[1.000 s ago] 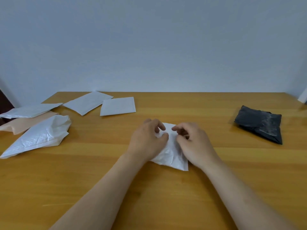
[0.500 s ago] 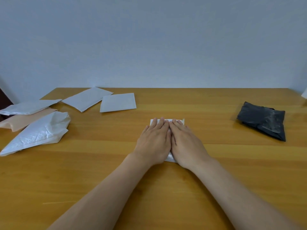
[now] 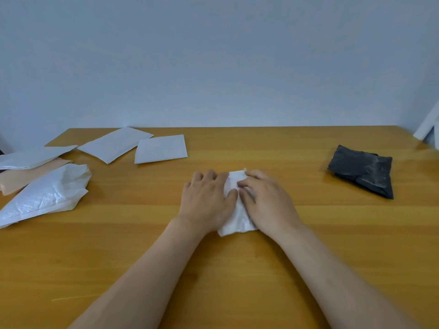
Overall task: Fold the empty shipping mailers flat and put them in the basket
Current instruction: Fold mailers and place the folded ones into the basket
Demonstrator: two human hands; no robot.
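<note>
A small folded white mailer (image 3: 235, 219) lies in the middle of the wooden table (image 3: 332, 233). My left hand (image 3: 206, 198) rests flat on its left side, and my right hand (image 3: 266, 198) presses flat on its right side, fingers spread. A strip of the mailer shows between the two hands. At the left edge lie a crumpled white mailer (image 3: 47, 193), a beige mailer (image 3: 26, 176) and a flat white one (image 3: 33, 156). Two flat white mailers (image 3: 116, 143) (image 3: 160, 148) lie farther back. A folded black mailer (image 3: 363, 169) sits at the right. No basket is in view.
A plain wall rises behind the table's far edge. A white object (image 3: 427, 127) leans at the far right corner. Bare tabletop stretches in front of my arms and between my hands and the black mailer.
My hands pinched and folded the white mailer, then pressed it flat side by side. Now they have slid apart, uncovering the mailer's middle.
</note>
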